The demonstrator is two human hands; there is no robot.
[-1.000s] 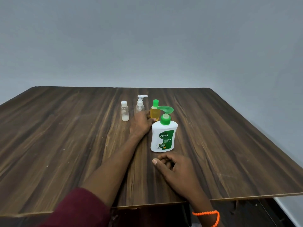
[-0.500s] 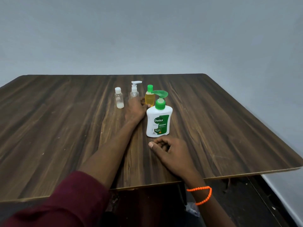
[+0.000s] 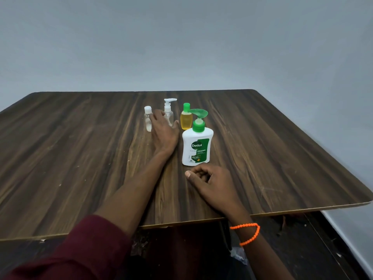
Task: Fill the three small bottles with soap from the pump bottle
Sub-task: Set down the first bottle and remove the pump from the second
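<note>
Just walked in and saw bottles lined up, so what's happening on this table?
A person sits at a wooden table with three small bottles behind a white soap pump bottle. The left hand reaches between the white-capped bottle and the clear pump-top bottle; whether it grips either is unclear. The yellow bottle stands untouched. The right hand rests loosely curled, holding nothing.

Three small bottles stand in a row across the middle of the surface (image 3: 80, 158): capped bottle (image 3: 148, 119) left, spray bottle (image 3: 168, 112) centre, oil bottle (image 3: 186, 118) right. The pump bottle (image 3: 196, 146) stands in front of the oil bottle. The left hand (image 3: 164, 131) lies before the spray bottle; the right hand (image 3: 212, 183) lies before the pump bottle.
</note>
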